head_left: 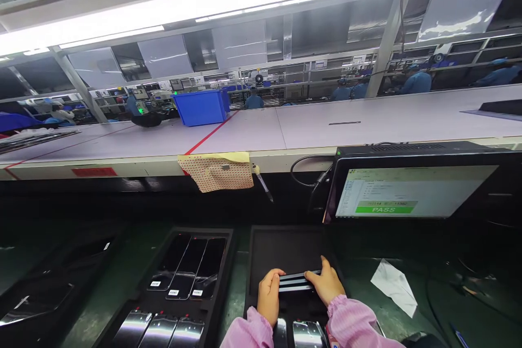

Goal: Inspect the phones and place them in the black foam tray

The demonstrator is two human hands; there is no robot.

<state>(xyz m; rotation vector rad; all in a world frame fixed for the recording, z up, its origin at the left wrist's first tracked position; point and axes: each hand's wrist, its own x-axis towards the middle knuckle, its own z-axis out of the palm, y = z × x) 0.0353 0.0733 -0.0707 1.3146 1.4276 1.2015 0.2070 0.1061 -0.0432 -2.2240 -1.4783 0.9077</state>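
Observation:
A small stack of slim phones (294,281) is held edge-up between my two hands over a black tray (271,242). My left hand (269,294) grips the left ends, with the thumb on top. At the right ends, my right hand (326,283) pinches the stack, its index finger pointing up. Below the hands, more shiny phones (309,334) lie in the near part of the tray, partly hidden by my sleeves. To the left stands another black tray (229,250) with dark-screened phones (196,266) bearing white labels, and silver-looking ones (161,331) nearer me.
A monitor (416,190) at the right shows a green PASS bar. A white cloth or paper (393,287) and a pen (460,335) lie on the green bench. Ahead, a blue bin (200,109) stands on the white shelf (310,128); a perforated sheet (218,173) hangs from its edge.

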